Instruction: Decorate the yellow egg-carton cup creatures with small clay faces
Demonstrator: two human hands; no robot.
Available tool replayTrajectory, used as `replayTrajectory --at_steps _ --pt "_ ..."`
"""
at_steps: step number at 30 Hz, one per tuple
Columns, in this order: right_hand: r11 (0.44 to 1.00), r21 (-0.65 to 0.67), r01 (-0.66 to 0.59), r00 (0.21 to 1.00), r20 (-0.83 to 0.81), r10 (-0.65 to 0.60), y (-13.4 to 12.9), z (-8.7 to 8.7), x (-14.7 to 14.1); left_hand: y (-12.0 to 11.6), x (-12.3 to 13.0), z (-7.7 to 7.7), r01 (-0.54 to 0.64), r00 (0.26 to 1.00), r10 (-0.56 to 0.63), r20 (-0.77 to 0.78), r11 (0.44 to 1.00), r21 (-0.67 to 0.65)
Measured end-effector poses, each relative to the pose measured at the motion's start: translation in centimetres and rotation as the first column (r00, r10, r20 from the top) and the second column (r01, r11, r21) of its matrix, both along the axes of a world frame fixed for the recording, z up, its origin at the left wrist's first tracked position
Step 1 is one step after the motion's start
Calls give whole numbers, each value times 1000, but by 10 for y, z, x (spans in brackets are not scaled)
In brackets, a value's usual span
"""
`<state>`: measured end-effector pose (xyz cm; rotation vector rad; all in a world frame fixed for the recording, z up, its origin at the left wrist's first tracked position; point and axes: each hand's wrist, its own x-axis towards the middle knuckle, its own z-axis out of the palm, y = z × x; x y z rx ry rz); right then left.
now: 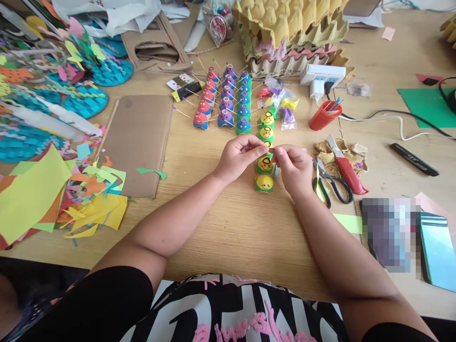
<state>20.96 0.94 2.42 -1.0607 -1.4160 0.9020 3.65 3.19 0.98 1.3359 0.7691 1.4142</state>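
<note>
My left hand [243, 156] and my right hand [292, 167] meet with pinched fingertips, closed on a thin dark strand [271, 150] stretched between them. Just beneath is a row of egg-carton cups [264, 183] painted yellow and green, with smiling faces. Dark loops show on some of them, and the front cup has none. My fingers partly hide the middle cups. Beyond stand similar rows: red and blue cups [203, 106], purple and blue cups [225, 104], and blue and green cups [243, 110], with ball-tipped sticks poking out of them.
Scissors [333, 183] and a red-handled cutter [347, 168] lie right of my right hand. Behind them are a red cup [322, 118] and a white power adapter [322, 76]. Stacked egg trays [290, 28] rise at the back. Cardboard [137, 137] and paper scraps [96, 213] lie left.
</note>
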Motion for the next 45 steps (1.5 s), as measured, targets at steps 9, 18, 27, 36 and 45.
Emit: replayTrajectory --at_steps 9,18,27,36,45 --pt "1000 -19 12 997 -80 -13 4 -6 -2 3 0 -7 43 999 -42 33 999 -15" --pt "999 -30 13 992 -126 -17 4 -7 -3 4 0 -8 118 993 -117 29 991 -54" --pt "993 -56 -106 988 -119 99 6 -8 -1 3 1 -6 46 996 -38 84 995 -93" --pt "989 -138 -57 970 -240 22 8 -8 -2 3 3 -4 53 991 -37 127 991 -124" --pt "984 -131 -120 946 -317 73 8 -10 -1 1 2 -3 94 985 -69 156 983 -159"
